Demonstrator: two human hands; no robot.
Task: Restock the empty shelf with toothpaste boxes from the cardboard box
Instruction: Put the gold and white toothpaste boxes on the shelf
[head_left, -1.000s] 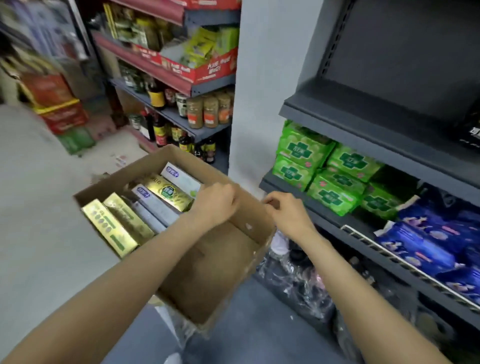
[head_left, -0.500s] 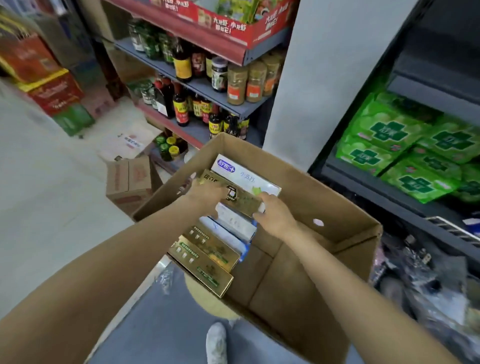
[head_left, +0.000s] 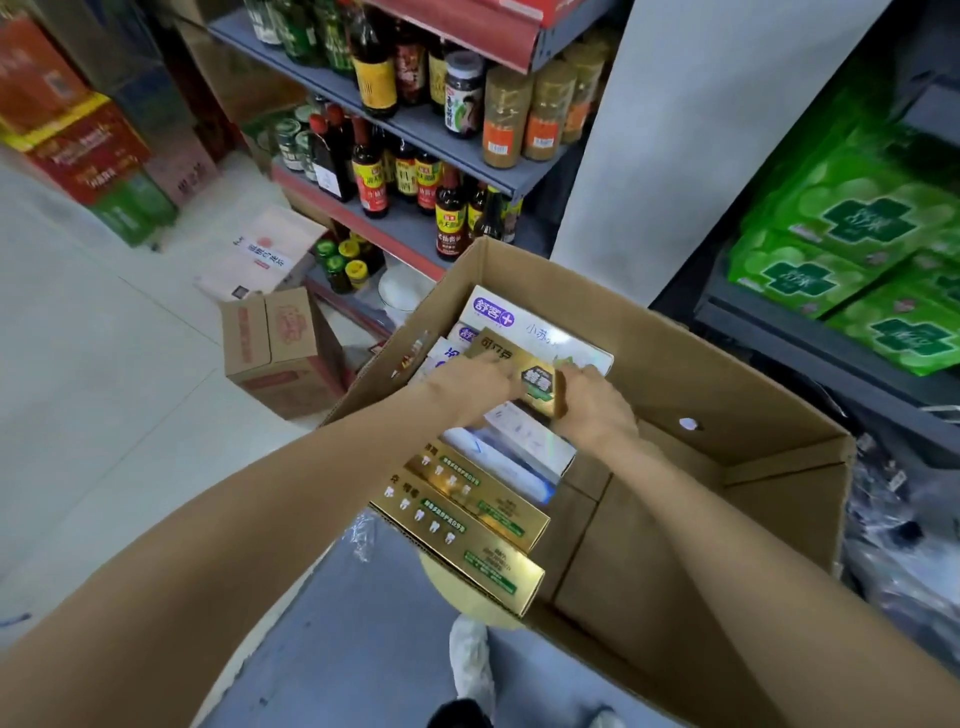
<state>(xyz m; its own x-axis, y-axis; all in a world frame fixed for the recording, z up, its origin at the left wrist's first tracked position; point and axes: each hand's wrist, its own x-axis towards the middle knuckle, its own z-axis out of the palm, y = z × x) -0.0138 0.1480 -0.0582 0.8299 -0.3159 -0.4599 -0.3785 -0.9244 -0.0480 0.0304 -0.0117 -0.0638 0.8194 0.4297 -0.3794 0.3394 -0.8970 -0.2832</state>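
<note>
Inside the cardboard box (head_left: 753, 457), my left hand (head_left: 475, 382) and right hand (head_left: 592, 400) clamp opposite ends of a gold toothpaste box (head_left: 524, 366), its long axis running left-far to right-near between them.

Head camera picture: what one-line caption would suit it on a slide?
Both hands, left and right, grip a gold toothpaste box inside the open cardboard box.

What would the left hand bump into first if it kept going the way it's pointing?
Probably the gold toothpaste box that the left hand already touches; beyond it lies the white toothpaste box. Depth is hard to judge.
</note>
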